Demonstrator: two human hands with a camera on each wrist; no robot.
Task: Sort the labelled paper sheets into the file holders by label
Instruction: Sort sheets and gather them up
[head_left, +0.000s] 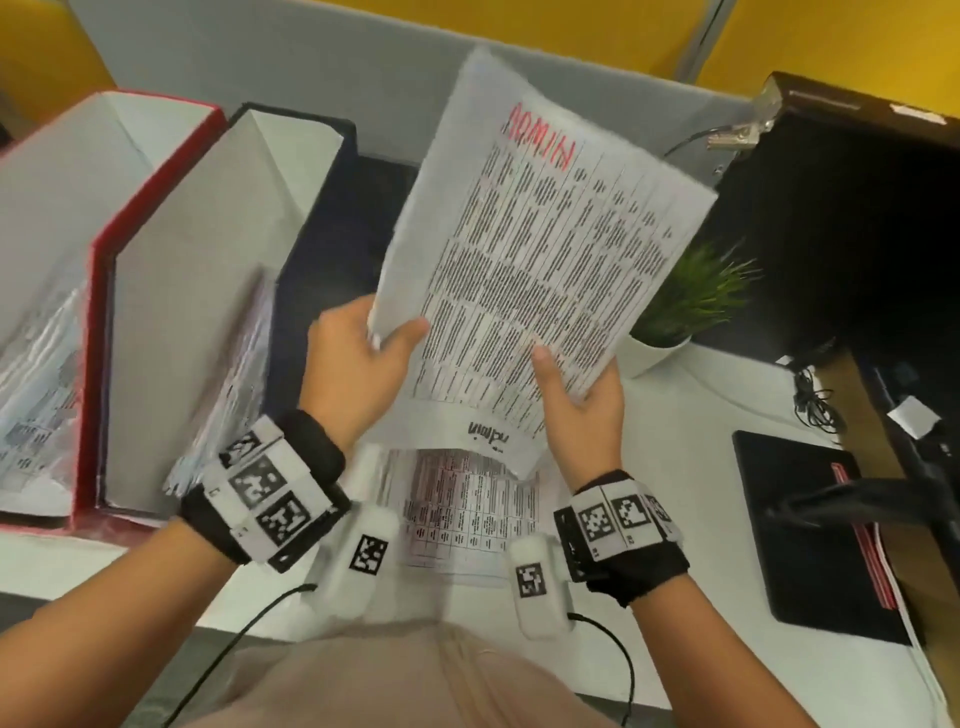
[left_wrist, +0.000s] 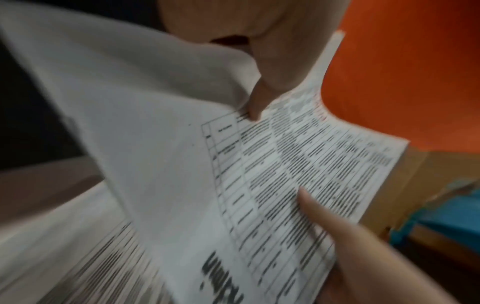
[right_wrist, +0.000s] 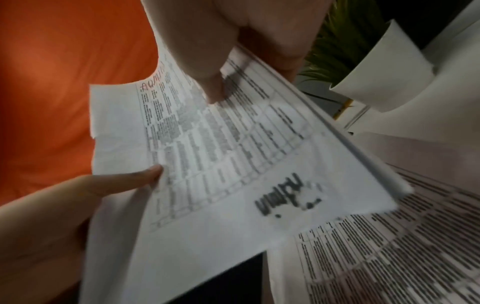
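Both hands hold a small stack of printed sheets up above the desk. The top sheet (head_left: 540, 249) has a table of text and a red "ADMIN" label at its far end. Under it, a sheet with a black "admin" label (head_left: 483, 431) (right_wrist: 259, 205) sticks out towards me. My left hand (head_left: 384, 338) (left_wrist: 272, 72) pinches the stack's near left corner. My right hand (head_left: 566, 384) (right_wrist: 221, 61) grips the near right corner, thumb on top. A red file holder (head_left: 98, 249) and a navy file holder (head_left: 311, 218) stand to the left, both with sheets inside.
More printed sheets (head_left: 462, 509) lie on the white desk below the hands. A small potted plant (head_left: 691, 301) stands just right of the held stack. A dark monitor (head_left: 857, 223), a black pad (head_left: 810, 525) and cables fill the right side.
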